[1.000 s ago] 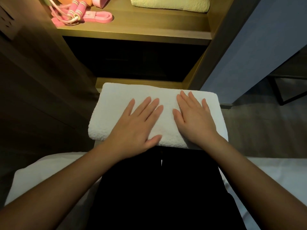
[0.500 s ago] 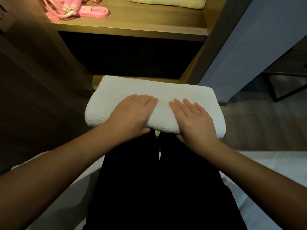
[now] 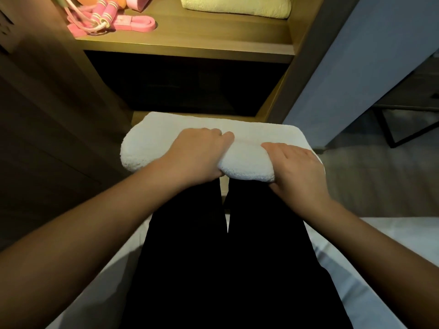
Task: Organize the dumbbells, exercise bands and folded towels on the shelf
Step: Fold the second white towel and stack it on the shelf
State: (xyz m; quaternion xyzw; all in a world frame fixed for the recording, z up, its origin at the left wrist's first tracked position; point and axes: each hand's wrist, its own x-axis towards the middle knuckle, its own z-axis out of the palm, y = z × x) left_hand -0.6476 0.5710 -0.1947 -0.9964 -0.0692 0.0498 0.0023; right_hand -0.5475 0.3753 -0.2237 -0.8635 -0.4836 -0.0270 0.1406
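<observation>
There were two towels. One folded white towel (image 3: 152,141) lay across the person's knees, near the low dark part of the shelf (image 3: 213,34). Both hands held its near edge. The left hand (image 3: 197,157) curled its fingers on top, and the right hand (image 3: 297,169) pinched it further right. One yellow towel (image 3: 235,5) lay far off on the shelf's right side. Pink exercise bands (image 3: 133,23) lay tangled on the left, too mixed up to count.
</observation>
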